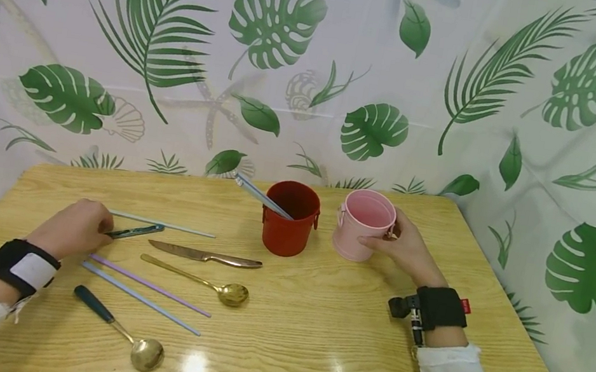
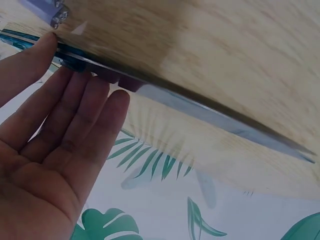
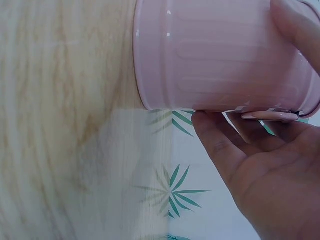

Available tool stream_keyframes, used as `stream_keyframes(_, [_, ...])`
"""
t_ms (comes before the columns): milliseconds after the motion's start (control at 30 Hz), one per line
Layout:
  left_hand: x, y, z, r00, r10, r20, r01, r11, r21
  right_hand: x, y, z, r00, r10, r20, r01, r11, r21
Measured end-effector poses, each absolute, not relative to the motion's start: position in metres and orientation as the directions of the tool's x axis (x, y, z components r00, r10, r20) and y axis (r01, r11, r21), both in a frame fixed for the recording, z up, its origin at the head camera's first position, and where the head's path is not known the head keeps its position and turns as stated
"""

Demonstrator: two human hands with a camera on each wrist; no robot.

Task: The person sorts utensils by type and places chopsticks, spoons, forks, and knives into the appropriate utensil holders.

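My left hand (image 1: 74, 230) pinches a pair of slim teal-and-silver chopsticks (image 2: 210, 111) between thumb and fingertips. Their teal ends (image 1: 143, 230) show past the fingers in the head view; in the left wrist view the silver part narrows to two fine tips. My right hand (image 1: 407, 247) grips a small pink bucket (image 1: 363, 231) by its right side, thumb in front and the other fingers behind, near its handle. Upright beside it stands a red bucket (image 1: 285, 232) with light blue sticks (image 1: 259, 193) with sparkly ends leaning inside.
Between the left hand and the buckets lie a pale green stick (image 1: 170, 226), a table knife (image 1: 206, 256) and a gold spoon (image 1: 232, 294). Nearer lie a purple stick (image 1: 155, 287), a blue stick (image 1: 147, 302) and a dark-handled ladle (image 1: 145, 354). A leaf-print cloth (image 1: 308, 117) hangs behind the wooden table (image 1: 308, 348).
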State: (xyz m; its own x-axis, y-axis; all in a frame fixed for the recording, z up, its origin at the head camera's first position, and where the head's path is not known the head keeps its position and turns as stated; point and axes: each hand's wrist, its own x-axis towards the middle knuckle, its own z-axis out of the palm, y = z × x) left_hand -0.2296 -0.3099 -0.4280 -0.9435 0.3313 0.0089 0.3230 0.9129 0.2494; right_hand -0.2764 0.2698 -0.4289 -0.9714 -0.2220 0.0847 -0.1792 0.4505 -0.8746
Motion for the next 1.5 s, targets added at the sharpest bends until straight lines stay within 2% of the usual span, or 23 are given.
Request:
stream_keyframes(600, [-0.235, -0.318, -0.432, -0.916, 0.4, 0.022, 0.394, 0.892, 0.22, -0.28, 0.272, -0.434, -0.976, -0.198, 0.087, -0.168, 0.439, -0.883])
stream_keyframes(1033, [-0.229, -0.318, -0.422, -0.929, 0.365, 0.06, 0.369, 0.905, 0.211, -0.277, 0.272, -0.432, -0.971, -0.222, 0.092, -0.184, 0.44, -0.879])
stream_keyframes(1267, [-0.222, -0.314, -0.397, -0.899, 0.415, 0.138, 0.436, 0.878, 0.198, -0.278, 0.273, -0.432, -0.968, -0.23, 0.097, -0.192, 0.441, -0.876])
stream_keyframes(1500, [-0.216, -0.295, -0.343, -0.866, 0.431, 0.253, 0.479, 0.861, 0.173, -0.279, 0.272, -0.433, -0.972, -0.214, 0.093, -0.182, 0.445, -0.877])
